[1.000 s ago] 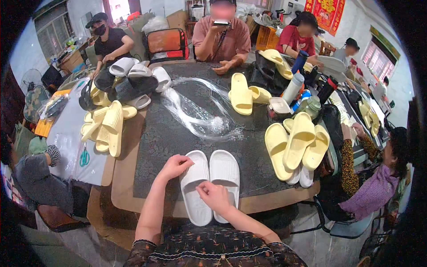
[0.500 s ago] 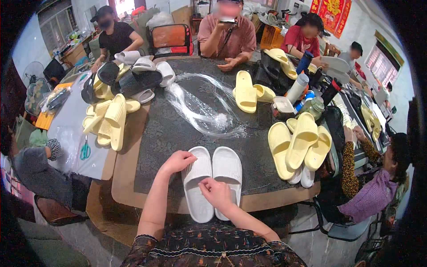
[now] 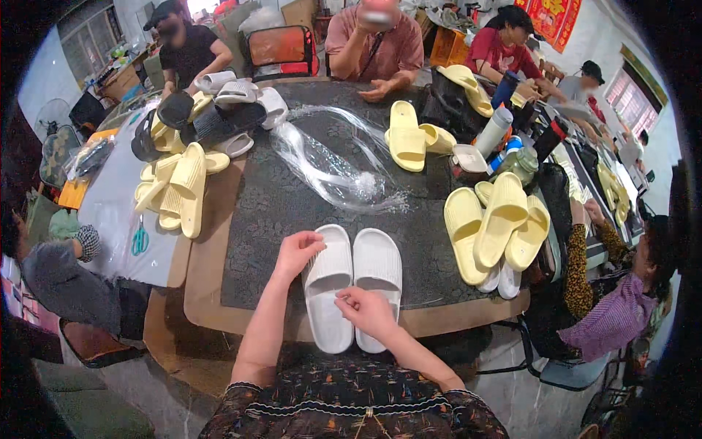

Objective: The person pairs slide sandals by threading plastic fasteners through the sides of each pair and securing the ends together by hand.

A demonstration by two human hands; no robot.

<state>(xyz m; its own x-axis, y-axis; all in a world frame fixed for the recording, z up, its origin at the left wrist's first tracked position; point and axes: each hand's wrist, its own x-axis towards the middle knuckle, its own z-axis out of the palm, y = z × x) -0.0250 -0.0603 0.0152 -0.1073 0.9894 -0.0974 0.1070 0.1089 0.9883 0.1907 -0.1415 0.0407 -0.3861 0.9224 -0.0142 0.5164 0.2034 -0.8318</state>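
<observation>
A busy room is full of people sitting around a big dark table with a brown edge. On the left side lies a white sheet with blue scissors on it. A heap of yellow slippers sits on the table's left side, with grey and white ones behind it. Another stack of yellow slippers is on the right, and one more yellow pair is at the far side. Clear plastic wrap lies crumpled in the middle. Some bottles stand at the right.

Close to the person, at the near edge, lie two white slippers side by side, touching. The left hand rests on the left slipper's outer edge, fingers bent loosely. The right hand sits over the slippers' near end, fingers pinched together; whether they hold anything small is too hard to tell.
</observation>
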